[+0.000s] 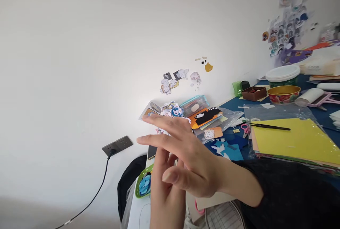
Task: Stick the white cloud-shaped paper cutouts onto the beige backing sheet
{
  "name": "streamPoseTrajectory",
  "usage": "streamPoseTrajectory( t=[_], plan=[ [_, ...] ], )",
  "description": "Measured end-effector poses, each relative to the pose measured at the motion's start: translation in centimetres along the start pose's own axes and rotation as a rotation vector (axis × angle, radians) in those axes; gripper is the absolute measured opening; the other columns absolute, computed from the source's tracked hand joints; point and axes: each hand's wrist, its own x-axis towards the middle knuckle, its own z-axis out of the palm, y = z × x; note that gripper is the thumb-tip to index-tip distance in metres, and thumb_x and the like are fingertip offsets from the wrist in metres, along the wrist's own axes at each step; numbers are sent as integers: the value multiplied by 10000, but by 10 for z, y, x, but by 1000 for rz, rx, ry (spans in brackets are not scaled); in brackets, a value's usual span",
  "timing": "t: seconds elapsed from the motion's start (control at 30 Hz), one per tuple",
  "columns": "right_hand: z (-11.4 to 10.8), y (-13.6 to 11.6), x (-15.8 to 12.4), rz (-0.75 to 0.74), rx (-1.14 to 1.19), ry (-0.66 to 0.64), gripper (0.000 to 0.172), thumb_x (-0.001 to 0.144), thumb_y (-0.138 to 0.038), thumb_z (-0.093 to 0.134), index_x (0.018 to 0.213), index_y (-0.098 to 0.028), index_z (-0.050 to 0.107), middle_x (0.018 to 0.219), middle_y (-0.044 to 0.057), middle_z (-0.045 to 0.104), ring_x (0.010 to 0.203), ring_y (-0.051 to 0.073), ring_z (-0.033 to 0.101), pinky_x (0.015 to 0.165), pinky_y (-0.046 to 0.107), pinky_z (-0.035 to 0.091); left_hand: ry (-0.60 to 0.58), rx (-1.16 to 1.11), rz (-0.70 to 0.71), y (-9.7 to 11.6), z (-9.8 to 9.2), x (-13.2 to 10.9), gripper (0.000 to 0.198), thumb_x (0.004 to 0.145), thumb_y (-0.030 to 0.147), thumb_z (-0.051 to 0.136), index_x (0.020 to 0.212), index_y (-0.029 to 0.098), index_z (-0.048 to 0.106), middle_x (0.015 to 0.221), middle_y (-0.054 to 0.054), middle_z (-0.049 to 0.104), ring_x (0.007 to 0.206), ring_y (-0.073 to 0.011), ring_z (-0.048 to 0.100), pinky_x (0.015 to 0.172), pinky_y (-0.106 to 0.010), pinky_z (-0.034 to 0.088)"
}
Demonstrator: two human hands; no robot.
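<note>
My right hand [190,151] reaches in from the right in a dark sleeve, raised above the near end of the desk. Two of its fingers stretch out to the left, apart from each other, and the thumb sticks out below; it holds nothing that I can see. Behind it, my left hand [168,183] rises from the bottom edge, crossed by the right one. The fingers of the left hand are mostly hidden behind the right palm. The two hands overlap in the view and seem to touch.
On the blue-topped desk lie yellow paper [294,138], black tweezers [276,127], pink scissors [244,130], a pencil case [195,105] and a red round tin [284,95]. A green tray [138,189] stands lower left. A socket [120,144] with a plugged cable is on the wall.
</note>
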Motion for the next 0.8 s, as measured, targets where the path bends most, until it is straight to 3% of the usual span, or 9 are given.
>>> streamPoseTrajectory(
  t=[0.1,0.23,0.43,0.6,0.67,0.8],
  plan=[
    [2,3,0,-2,-27,-2,562,912,-560,251,1275,-204,492,1464,71,327,1327,232,304,1103,418,145,-20,16,-30,-2,-6,2,279,818,408,556,1012,209,584,1019,-88,632,855,-225,627,586,-271,516],
    [-4,5,1,-7,-48,10,555,911,-557,257,1279,-210,485,1460,72,332,1319,252,317,1092,437,168,-14,-13,-22,-4,-13,3,132,806,335,590,829,205,586,782,-18,625,659,-146,582,553,-229,481],
    [-25,12,3,102,-39,154,477,940,-490,238,1256,-249,501,1410,43,402,1323,214,308,1080,419,223,101,8,52,-1,-10,-2,57,808,244,604,768,214,576,708,27,542,663,-95,507,595,-166,429],
    [-46,22,6,287,99,316,434,937,-492,285,1117,-254,601,1187,33,593,1107,200,527,957,367,380,229,58,71,-3,-13,1,58,806,260,605,799,219,566,756,23,532,721,-110,516,648,-190,426],
    [-54,23,7,347,166,240,438,927,-503,314,1057,-230,629,1049,42,644,970,188,586,871,349,431,234,81,59,-5,-15,4,82,805,282,609,820,215,564,798,11,549,756,-124,535,662,-206,431],
    [-58,18,7,415,60,-101,259,803,-417,596,975,-232,654,921,28,673,859,186,606,736,310,461,153,146,37,-9,-17,7,129,822,329,587,887,219,568,878,-17,584,782,-144,560,583,-201,427]
  ],
)
